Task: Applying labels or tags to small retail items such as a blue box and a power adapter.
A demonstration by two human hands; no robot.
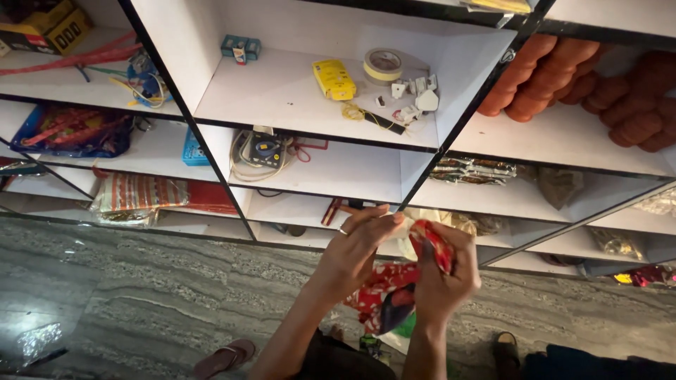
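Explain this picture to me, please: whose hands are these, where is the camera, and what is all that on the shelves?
There is no machine here, only a person working with bare hands. The single camera sits on that person's head and looks down, so the arms rise from the bottom edge. The left hand and the right hand both have a grip on a red patterned cloth, bunched between them. In front stand white shelves with dark edges. One compartment holds a yellow packet, a roll of tape and small white parts. To the right lie stacked orange-brown rounds; what they are I cannot tell. Below is a grey stone floor.
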